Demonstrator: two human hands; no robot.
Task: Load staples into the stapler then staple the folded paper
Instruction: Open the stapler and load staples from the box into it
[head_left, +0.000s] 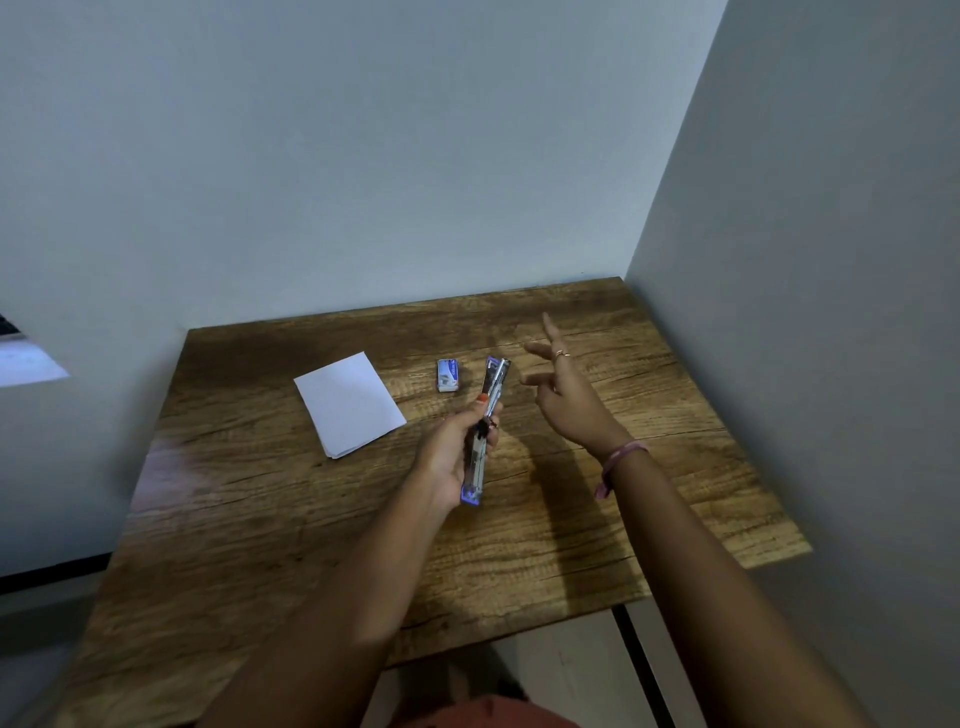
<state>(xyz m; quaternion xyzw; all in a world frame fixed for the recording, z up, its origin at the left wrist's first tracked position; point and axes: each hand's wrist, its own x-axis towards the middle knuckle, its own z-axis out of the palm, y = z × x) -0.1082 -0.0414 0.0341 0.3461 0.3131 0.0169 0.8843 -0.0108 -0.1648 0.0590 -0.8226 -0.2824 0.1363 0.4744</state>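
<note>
above the table (260, 519), stapler (485, 426) lengthwise, pointing away

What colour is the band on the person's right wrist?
Pink. The wristband shows clearly in the head view, just behind the open right hand.

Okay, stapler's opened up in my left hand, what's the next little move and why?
Probably reach the right hand to the small staple box on the table. The left hand holds the stapler swung open, the right hand is free with fingers spread, and the box lies just beyond it.
</note>
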